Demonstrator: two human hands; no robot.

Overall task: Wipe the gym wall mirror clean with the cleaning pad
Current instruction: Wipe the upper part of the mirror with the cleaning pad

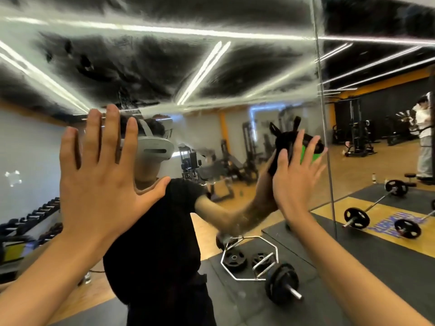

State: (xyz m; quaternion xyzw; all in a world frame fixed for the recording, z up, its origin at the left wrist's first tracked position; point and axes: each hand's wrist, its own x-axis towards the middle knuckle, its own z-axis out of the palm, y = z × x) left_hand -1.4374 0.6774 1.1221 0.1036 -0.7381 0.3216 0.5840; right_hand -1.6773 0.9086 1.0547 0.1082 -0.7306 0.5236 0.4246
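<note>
You get bright, even indoor light from ceiling strip lights (202, 71) reflected in the mirror (235, 128); its upper half is smeared and hazy, lines bow at the edges, and distant reflections look soft.

Bare mirror (211, 142) lies open between both raised hands; a vertical seam (326, 137) bounds the right side.

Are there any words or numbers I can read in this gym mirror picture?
None can be read.
Purple letters on the yellow floor mat reflected in the mirror: mirrored and too blurred to read.
Headset: a faint mark, too small to read.
Weight plates: no legible numbers.
</note>
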